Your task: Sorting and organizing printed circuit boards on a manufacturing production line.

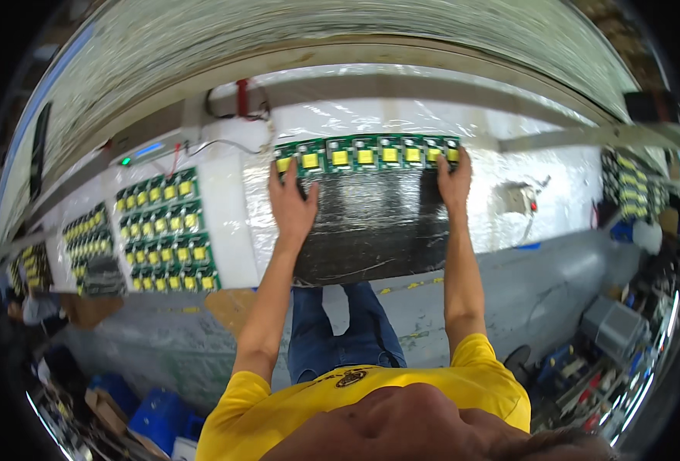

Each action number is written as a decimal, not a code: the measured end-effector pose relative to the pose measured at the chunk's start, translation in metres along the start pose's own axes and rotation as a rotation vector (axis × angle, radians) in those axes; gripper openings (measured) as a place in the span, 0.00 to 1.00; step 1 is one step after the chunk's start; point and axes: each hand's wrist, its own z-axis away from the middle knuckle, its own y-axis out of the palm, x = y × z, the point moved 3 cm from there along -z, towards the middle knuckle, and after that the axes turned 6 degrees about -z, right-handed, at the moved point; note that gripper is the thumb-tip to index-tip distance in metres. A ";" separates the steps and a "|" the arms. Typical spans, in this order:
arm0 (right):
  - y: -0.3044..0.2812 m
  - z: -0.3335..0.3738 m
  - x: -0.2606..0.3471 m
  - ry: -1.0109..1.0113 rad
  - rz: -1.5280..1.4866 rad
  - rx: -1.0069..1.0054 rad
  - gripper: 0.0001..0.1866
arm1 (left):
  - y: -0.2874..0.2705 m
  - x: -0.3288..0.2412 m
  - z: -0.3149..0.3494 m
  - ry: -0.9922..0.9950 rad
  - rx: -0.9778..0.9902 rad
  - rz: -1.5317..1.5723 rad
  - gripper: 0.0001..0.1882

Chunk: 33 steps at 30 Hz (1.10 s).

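A long green circuit board panel (365,157) with a row of several yellow transformers lies across the far end of a shiny black mat (370,230). My left hand (292,207) grips its left end, fingers over the board and thumb apart at the near side. At the other end, my right hand (454,184) holds the panel's right edge, the fingertips on its corner. Both forearms reach straight forward over the mat's sides. What lies under the panel is hidden by it.
More circuit board panels (163,223) lie in rows to the left, with another group (88,234) beyond. A small boxy device (516,198) with a red part sits on the white bench at right. Behind the panel hang a red-handled tool (242,98) and cables. Another stack of boards (632,188) stands far right.
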 end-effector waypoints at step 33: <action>0.197 0.342 0.422 -0.587 -0.105 0.965 0.19 | -0.247 0.270 0.170 -0.422 -0.179 -0.205 0.19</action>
